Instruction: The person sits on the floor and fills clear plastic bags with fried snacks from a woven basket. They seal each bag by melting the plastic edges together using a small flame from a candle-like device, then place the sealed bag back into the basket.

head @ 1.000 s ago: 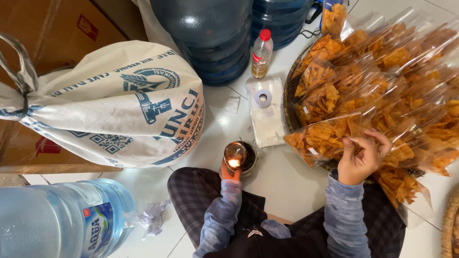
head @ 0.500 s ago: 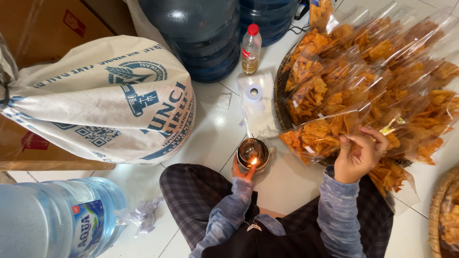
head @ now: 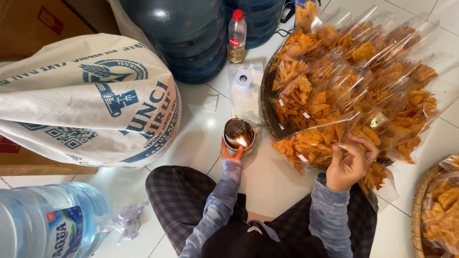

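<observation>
Clear, thin plastic snack bag [head: 318, 143], light, crackly and slippery, lies at the basket [head: 266, 102] edge; my right hand [head: 351, 162] pinches its open top, best held there, while my left hand [head: 229, 154] grips the lit tin lamp [head: 239, 134] on the floor.

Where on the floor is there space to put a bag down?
Bare white tile lies between the small tin with the flame and the person's knees. Another bare patch sits between the big flour sack and the tin. The right side is crowded with bags of chips, where the right hand reaches. The left hand touches the tin.
</observation>
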